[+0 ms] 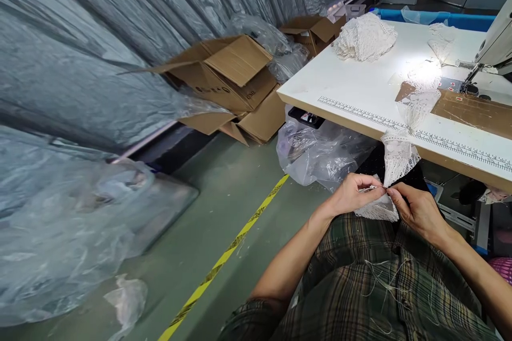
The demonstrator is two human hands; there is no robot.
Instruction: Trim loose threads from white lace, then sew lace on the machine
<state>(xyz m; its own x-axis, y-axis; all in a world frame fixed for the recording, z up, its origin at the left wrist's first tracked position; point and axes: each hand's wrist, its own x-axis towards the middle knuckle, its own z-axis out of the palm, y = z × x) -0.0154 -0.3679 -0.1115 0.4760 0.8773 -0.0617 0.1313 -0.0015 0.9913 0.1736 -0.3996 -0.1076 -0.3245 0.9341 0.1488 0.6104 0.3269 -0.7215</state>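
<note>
Just off the table's (344, 84) near edge, the left hand (356, 192) and right hand (420, 210) meet, each closed to a tight pinch on a narrow spot of the white lace strip (401, 159). From there the strip climbs over the table's edge and across its top, beside the sewing machine (498, 42), as wider pieces linked at narrow points. The work looks partway: one piece lies beneath the hands, while several on the table appear joined. Whether the lace pile (365, 37) at the table's far left is finished cannot be told. The hands hide the pinched spot, glare whitens lace mid-table, and the machine is cut off at the table's right.
</note>
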